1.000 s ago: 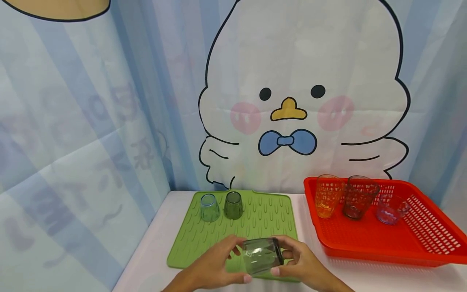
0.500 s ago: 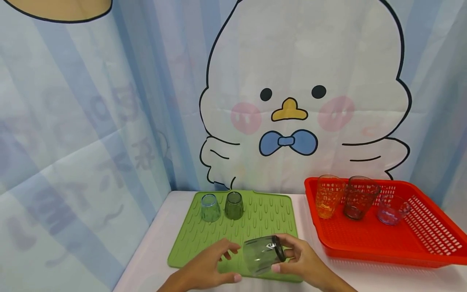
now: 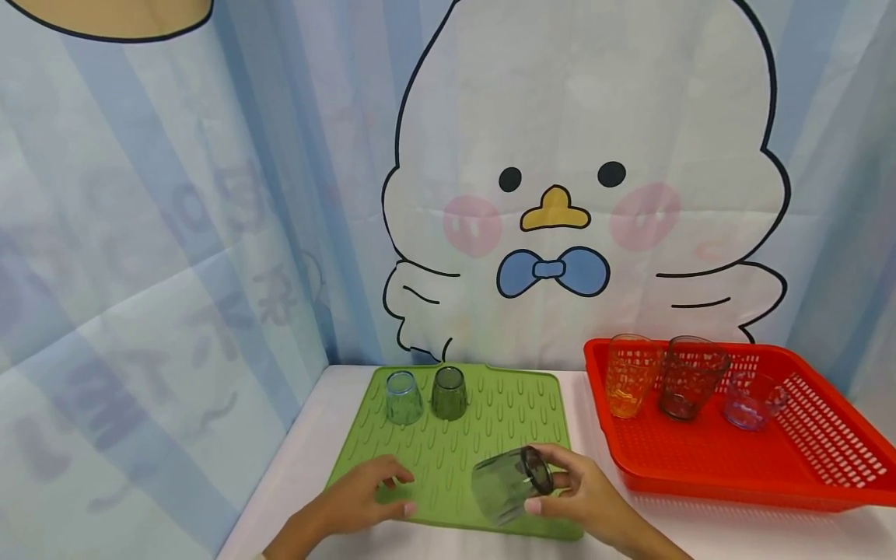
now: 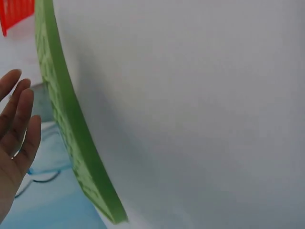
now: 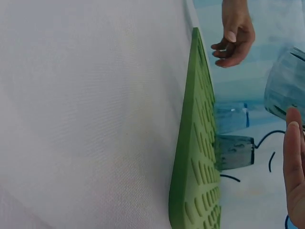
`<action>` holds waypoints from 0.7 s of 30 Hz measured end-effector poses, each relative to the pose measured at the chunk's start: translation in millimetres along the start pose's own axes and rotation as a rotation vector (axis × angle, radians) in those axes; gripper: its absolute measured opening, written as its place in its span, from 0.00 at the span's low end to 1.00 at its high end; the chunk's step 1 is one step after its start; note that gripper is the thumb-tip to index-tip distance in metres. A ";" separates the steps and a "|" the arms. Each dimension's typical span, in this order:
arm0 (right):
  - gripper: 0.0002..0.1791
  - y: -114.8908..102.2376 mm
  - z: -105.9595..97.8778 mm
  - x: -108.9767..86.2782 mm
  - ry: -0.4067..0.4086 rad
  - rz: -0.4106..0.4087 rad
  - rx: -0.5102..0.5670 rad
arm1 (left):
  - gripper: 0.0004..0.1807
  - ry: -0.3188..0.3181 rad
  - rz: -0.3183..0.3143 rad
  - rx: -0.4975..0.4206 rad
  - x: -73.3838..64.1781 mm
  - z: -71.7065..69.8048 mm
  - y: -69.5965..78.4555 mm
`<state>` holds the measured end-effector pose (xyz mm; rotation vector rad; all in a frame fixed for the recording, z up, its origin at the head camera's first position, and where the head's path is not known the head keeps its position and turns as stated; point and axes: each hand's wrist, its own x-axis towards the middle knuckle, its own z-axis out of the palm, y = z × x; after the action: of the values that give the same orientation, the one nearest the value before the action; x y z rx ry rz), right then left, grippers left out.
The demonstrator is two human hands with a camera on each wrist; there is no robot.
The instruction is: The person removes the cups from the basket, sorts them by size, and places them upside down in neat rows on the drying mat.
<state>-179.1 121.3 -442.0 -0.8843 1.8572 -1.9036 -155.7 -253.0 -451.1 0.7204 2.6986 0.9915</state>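
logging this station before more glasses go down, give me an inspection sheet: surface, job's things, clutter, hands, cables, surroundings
Surface: white tabletop with a green ridged mat lying on it.
Job's things: grey glass held tilted above the mat; bluish glass and dark glass side by side at the mat's far left, apparently upside down; red basket holding an orange glass, a brownish glass and a purple glass.
Clutter: nothing seen.
Hands: left hand holds nothing, fingers relaxed; right hand grips the grey glass.
Cables: nothing seen.
Surroundings: pale blue-and-white curtain with a cartoon bird print behind.
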 end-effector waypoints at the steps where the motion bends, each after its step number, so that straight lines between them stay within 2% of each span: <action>1: 0.33 -0.3 -0.3 0.2 0.004 0.010 0.002 | 0.23 0.008 -0.008 0.006 -1.5 -2.0 -3.5; 9: 0.32 0.5 -2.2 2.7 0.028 0.042 -0.023 | 0.24 0.087 -0.057 0.065 -9.1 -10.9 -26.6; 15: 0.32 0.7 -2.9 6.7 0.054 0.060 -0.051 | 0.26 0.089 -0.106 0.048 -9.9 -16.3 -41.1; 21: 0.34 -1.1 0.0 13.9 0.092 0.060 -0.085 | 0.23 0.061 -0.100 0.040 -10.1 -19.8 -51.9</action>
<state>-189.4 112.6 -438.2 -0.7696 2.0085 -1.8707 -173.0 -303.4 -469.7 0.5643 2.7842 0.9530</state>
